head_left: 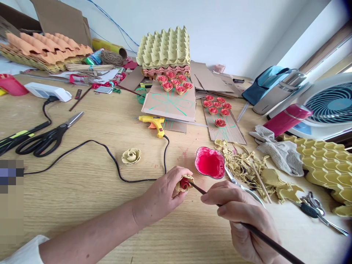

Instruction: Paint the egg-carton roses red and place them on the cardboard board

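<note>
My left hand (162, 194) is closed around a small paper rose (184, 183), its centre red and its outer petals still the pale yellow of the carton. Between the fingers of my right hand (243, 212) lies a dark-handled paintbrush (266, 238), whose tip touches the rose's red middle. Just beyond both hands sits a scalloped dish (209, 162) of red paint. An unpainted yellow rose (131, 156) rests on the table to the left. Finished-looking red roses (217, 104) stand on a cardboard piece at the right, and more red roses (176, 83) on another cardboard sheet.
A yellow glue gun (154, 124) lies mid-table, its black cord looping left. Black scissors (52, 135) are at the left. Carton scraps (247, 165), a grey cloth (280, 150) and keys (312, 207) crowd the right. Egg trays (165, 47) are stacked at the back.
</note>
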